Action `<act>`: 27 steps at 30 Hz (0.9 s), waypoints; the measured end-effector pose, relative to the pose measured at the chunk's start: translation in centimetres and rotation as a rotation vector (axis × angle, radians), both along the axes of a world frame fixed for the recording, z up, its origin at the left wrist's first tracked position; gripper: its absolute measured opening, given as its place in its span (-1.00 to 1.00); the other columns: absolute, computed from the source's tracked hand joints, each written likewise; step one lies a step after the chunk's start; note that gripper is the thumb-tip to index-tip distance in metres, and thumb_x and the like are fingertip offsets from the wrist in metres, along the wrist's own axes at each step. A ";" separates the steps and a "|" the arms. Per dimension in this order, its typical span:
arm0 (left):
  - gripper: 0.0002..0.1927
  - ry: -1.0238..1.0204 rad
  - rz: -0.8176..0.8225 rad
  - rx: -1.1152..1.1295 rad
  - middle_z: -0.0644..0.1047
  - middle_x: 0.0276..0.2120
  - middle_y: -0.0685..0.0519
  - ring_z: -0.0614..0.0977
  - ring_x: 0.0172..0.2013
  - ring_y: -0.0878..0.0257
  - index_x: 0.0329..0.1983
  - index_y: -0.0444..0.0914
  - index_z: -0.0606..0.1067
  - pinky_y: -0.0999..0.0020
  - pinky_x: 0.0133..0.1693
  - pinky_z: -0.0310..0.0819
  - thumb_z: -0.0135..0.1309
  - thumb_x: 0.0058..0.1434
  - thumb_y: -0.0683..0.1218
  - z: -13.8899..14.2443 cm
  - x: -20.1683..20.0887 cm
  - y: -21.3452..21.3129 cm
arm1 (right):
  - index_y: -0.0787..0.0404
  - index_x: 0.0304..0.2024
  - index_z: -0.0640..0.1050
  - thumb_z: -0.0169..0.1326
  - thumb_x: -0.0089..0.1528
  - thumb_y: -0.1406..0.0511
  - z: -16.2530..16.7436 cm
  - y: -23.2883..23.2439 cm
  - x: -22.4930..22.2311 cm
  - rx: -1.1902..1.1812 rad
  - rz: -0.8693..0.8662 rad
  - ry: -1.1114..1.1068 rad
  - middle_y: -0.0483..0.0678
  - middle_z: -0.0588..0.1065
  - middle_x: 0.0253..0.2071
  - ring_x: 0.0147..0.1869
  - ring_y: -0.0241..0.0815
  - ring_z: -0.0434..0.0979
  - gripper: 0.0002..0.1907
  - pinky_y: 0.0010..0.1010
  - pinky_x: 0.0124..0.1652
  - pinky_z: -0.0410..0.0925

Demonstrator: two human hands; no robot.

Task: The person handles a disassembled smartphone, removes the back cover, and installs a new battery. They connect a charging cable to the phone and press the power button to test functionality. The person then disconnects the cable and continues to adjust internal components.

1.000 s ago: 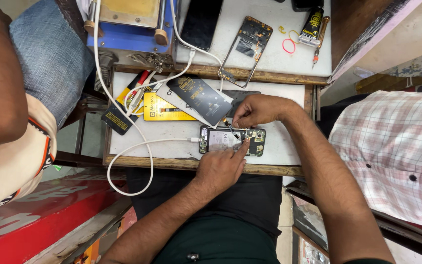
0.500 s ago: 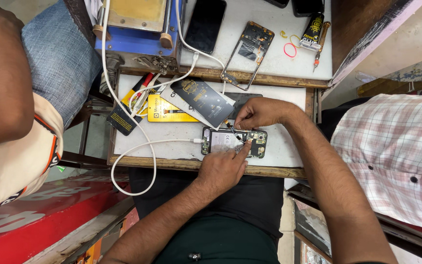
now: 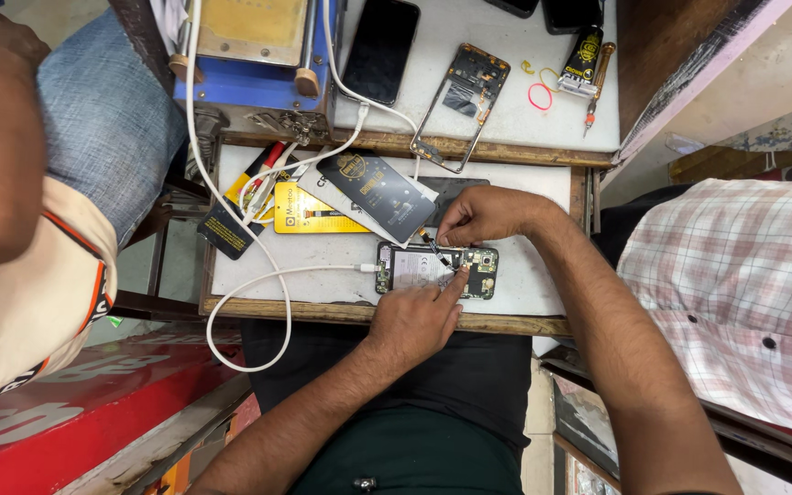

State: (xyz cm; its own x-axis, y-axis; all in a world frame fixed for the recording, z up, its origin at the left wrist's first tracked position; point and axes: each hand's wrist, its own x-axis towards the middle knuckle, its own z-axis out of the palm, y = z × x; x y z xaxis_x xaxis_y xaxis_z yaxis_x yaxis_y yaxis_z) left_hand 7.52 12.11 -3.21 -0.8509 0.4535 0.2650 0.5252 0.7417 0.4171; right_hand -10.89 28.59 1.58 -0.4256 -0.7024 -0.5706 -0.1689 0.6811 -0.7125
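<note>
- table (image 3: 543, 289): white top, wood edge; all places below go from the opened phone lying on it
- blue machine (image 3: 249, 69): well above-left of the phone, on the upper shelf
- person in checked shirt (image 3: 735, 293): right of the phone, off the table
- person in jeans (image 3: 93, 137): far left of the phone
- black phone (image 3: 379, 50): face down, well above the phone
- phone frame (image 3: 460, 105): bare, above the phone
- dark card pack (image 3: 373, 194): just above-left of the phone, over a yellow pack (image 3: 309, 220)
- opened phone (image 3: 437, 271): back off, near the table's front edge, white cable (image 3: 277, 275) plugged into its left end
- left hand (image 3: 414, 321): just below the phone, forefinger out and pressing on its insides, other fingers curled
- right hand (image 3: 478, 215): just above the phone, fingers pinched together on a thin tool (image 3: 434, 249) whose tip touches the board
- pink band (image 3: 540, 95): well above-right of the phone
</note>
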 end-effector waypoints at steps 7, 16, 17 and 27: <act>-0.46 0.040 0.020 0.058 0.54 -0.51 0.05 0.63 -0.48 0.20 0.30 -0.24 0.46 0.26 -0.44 0.55 0.15 0.30 0.04 0.2 -0.1 -0.1 | 0.16 -0.13 0.73 0.24 0.22 0.19 -0.3 0.1 -0.1 -0.001 0.013 0.017 -0.18 0.66 -0.43 -0.49 -0.42 0.47 -0.75 -0.48 -0.44 0.40; -0.46 0.010 0.014 0.061 0.53 -0.55 0.07 0.62 -0.51 0.19 0.30 -0.22 0.47 0.25 -0.45 0.54 0.17 0.29 0.05 -0.1 -0.1 -0.2 | 0.16 -0.13 0.73 0.24 0.24 0.18 -0.9 0.5 -0.1 0.017 -0.017 0.011 -0.18 0.67 -0.41 -0.45 -0.41 0.50 -0.75 -0.47 -0.41 0.41; -0.46 0.017 0.017 0.055 0.53 -0.55 0.07 0.62 -0.51 0.20 0.30 -0.22 0.47 0.25 -0.45 0.54 0.17 0.29 0.05 -0.2 0.0 -0.1 | 0.16 -0.12 0.73 0.24 0.24 0.18 -1.0 0.4 0.0 0.014 -0.009 0.010 -0.17 0.67 -0.41 -0.45 -0.41 0.50 -0.75 -0.47 -0.41 0.41; -0.47 -0.036 0.008 0.038 0.54 -0.56 0.09 0.62 -0.52 0.25 0.30 -0.22 0.46 0.30 -0.48 0.55 0.15 0.32 0.06 -0.3 -0.1 -0.3 | 0.13 -0.10 0.73 0.24 0.23 0.16 -0.6 0.2 0.1 0.077 -0.002 0.044 -0.15 0.70 -0.36 -0.40 -0.38 0.55 -0.73 -0.43 -0.33 0.45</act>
State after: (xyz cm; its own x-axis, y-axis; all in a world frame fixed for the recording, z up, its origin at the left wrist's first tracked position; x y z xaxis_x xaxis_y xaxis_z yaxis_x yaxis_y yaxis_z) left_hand 7.43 11.85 -3.49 -0.8636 0.4371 0.2513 0.5039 0.7291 0.4632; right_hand -10.77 28.75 0.95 -0.4529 -0.6561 -0.6037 -0.1975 0.7341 -0.6497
